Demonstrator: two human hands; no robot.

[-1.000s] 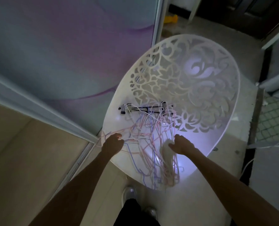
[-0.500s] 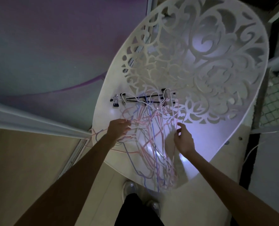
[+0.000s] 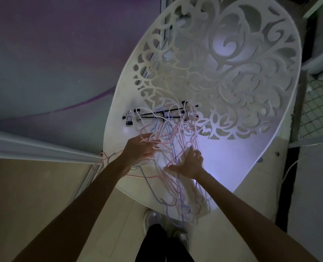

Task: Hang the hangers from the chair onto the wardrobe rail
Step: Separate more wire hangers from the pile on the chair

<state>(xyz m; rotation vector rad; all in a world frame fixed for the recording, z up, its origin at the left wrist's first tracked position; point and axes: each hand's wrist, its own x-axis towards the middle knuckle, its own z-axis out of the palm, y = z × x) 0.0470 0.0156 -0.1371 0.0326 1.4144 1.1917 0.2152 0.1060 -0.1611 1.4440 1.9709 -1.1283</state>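
A white chair [image 3: 232, 152] with a cut-out floral back stands in front of me. On its seat lies a tangled pile of thin pink, blue and white hangers [image 3: 173, 157], spilling over the front edge. Behind the pile lies a black clip hanger [image 3: 156, 115] with metal clips. My left hand [image 3: 140, 148] reaches into the left side of the pile, fingers extended among the hanger hooks. My right hand [image 3: 188, 163] lies on the pile's middle with fingers spread and straight. The wardrobe rail is not in view.
A sliding wardrobe door [image 3: 53, 53] with a purple and blue pattern fills the left, its track [image 3: 34, 148] running beside the chair. My shoes [image 3: 153, 220] stand on the light floor under the chair's front edge. A tiled floor patch [image 3: 319, 108] shows at the right.
I have leaned closer to the chair. Both hands have moved from the pile's outer edges inward and onto the hangers, the right one flattening on the middle.
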